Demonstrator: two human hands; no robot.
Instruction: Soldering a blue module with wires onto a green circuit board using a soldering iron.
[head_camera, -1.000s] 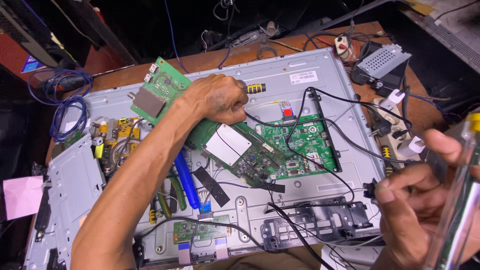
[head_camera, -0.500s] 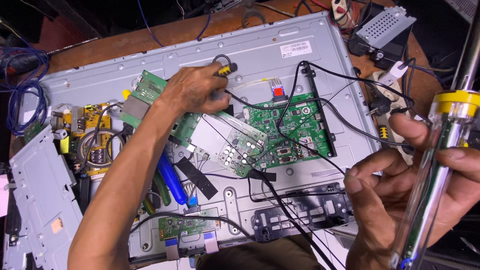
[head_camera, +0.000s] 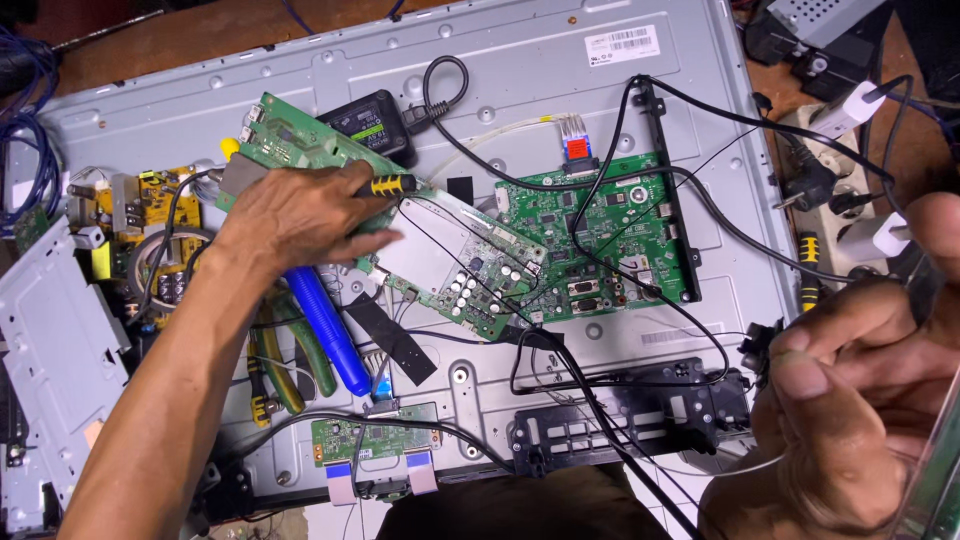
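while the left hand clamps its grip on a yellow-black tool, the right hand's grip is unclear.

Free room: bare grey panel back along the top, between adapter and label. Centre blocked by the loose green board and mounted main board, black cables looping over both. Lower left crowded: blue-handled tool, pliers, yellow power board. Black bracket bars bottom edge.
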